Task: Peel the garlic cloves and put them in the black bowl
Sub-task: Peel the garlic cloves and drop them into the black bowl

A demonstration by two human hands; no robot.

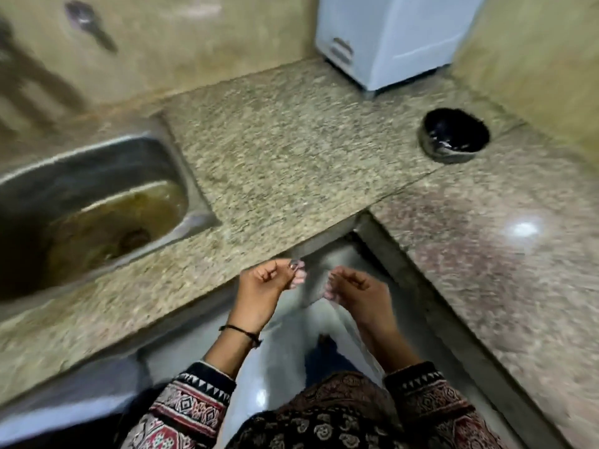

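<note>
The sink [191, 176] is set into the desk [291, 150] at the left. An appliance [389, 40] stands at the back corner, with the bowl [431, 147] to its right and nearer. The left hand [262, 286] and right hand [353, 290] are side by side before the desk's inner corner.

L hand [259, 286], R hand [353, 288] curled nr counter [291, 140] edge, blurry | black bowl [453, 134] far R

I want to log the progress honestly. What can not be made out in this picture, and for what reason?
Head view, all motion-blurred:
- left hand: whether it pinches a clove or nothing; blur smears the fingertips.
- right hand: any hold is hidden behind its curled fingers.
- black bowl: pale streaks inside, too blurred to name.
- sink: left part cut off by the frame edge.
</note>
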